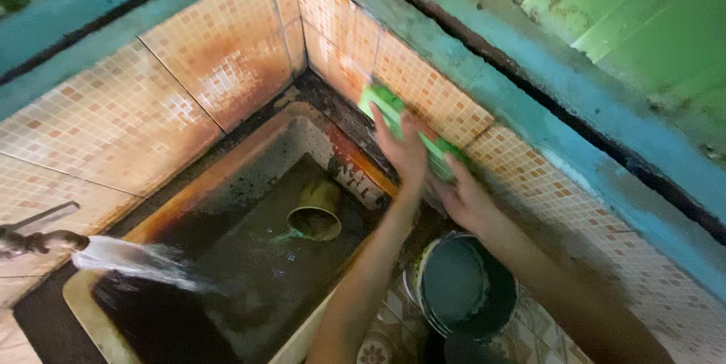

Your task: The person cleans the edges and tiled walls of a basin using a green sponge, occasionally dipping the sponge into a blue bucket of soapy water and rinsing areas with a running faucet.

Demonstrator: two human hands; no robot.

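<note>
A green scrub pad lies flat against the orange mosaic tile wall on the right side of a stained water basin. My left hand presses on the pad's middle with its fingers stretched upward. Just lower right, my right hand grips the pad's lower end. Both hands and the pad are motion-blurred. Brown stains cover the tiles near the corner.
Below the hands, the basin holds dark water with a yellowish scoop floating in it. At the left a tap pours a stream of water into it. A dark bucket stands under my right forearm. A teal ledge tops the wall.
</note>
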